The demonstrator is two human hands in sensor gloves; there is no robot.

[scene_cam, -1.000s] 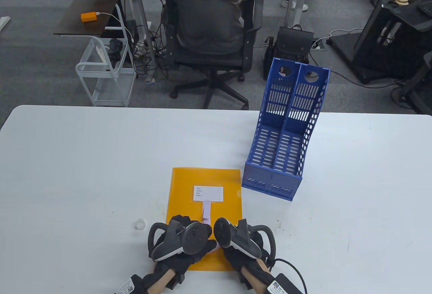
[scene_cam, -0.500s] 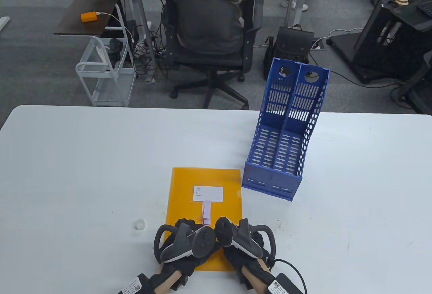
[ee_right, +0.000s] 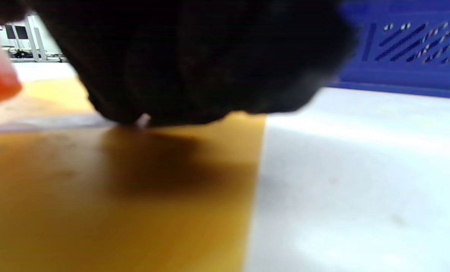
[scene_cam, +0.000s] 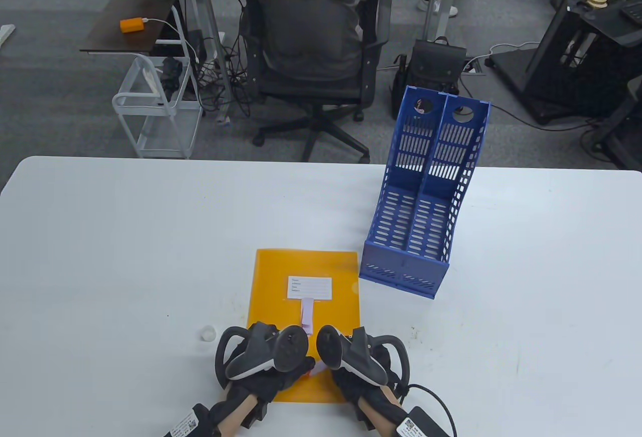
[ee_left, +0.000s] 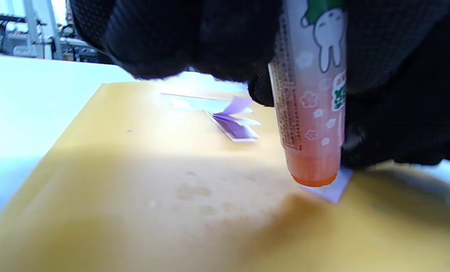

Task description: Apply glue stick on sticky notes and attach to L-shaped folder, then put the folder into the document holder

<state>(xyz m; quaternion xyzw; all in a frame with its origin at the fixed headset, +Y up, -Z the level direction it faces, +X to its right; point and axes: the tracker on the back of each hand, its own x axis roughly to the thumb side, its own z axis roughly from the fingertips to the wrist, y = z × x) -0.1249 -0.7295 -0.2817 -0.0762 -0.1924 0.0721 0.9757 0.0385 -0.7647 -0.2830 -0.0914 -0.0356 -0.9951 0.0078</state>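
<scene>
An orange L-shaped folder (scene_cam: 281, 276) lies flat near the table's front edge, with a white label (scene_cam: 309, 287) and a small stack of purple sticky notes (scene_cam: 306, 315) on it. My left hand (scene_cam: 266, 359) grips a pink glue stick (ee_left: 312, 94) upright. Its orange tip is pressed onto a loose pale purple sticky note (ee_left: 336, 189) lying on the folder. My right hand (scene_cam: 351, 356) sits just to the right, and its fingertips (ee_right: 179, 94) press that note (ee_right: 51, 121) down. The blue document holder (scene_cam: 421, 206) stands behind and to the right.
The white glue cap (scene_cam: 207, 332) sits on the table left of the folder. The blue holder's front wall (ee_right: 406, 56) is close beyond my right hand. A person sits in an office chair (scene_cam: 311, 55) past the table's far edge.
My left hand slid a little right with the glue stick, then back to the left across the note. The right hand stayed put on the note.
</scene>
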